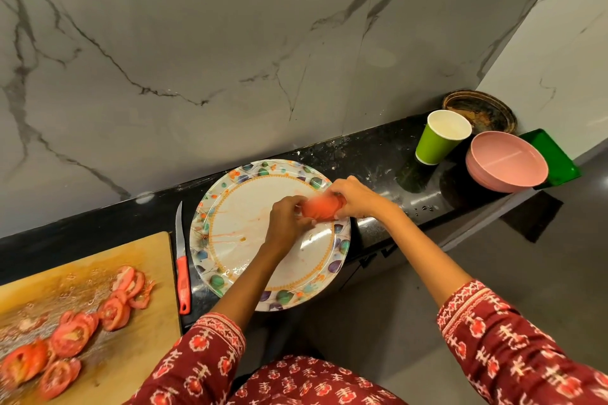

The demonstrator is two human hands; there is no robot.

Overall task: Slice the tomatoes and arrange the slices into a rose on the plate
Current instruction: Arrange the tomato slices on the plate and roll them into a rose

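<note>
Both hands are up over the right side of the floral-rimmed plate (230, 237), working one bundle of tomato slices (322, 206) between them. The left hand (287, 219) has its fingers curled onto the left end of the bundle, and the right hand (352, 197) is wrapped around the right end, so both are gripping it. The bundle is a bit motion-blurred, so I can't tell how tightly it's rolled or whether it's touching the plate or held just above it. The plate's white middle has orange-ish juice streaks and a small speck on it.

The rest of the tomato slices (70, 337) are lying loose on the wet wooden cutting board (148, 316) at the lower left, some overlapping in little stacks. Between the board and the plate, a red-handled knife (183, 276) lies on the black table (378, 154), blade pointing toward the marble wall.

Off to the right there's a green paper cup (437, 141) standing upright, a stack of pink bowls (503, 164) just beside it, a green tray (556, 158) partly under the bowls, and a dark, worn round pan (487, 110) in the corner behind the cup.
</note>
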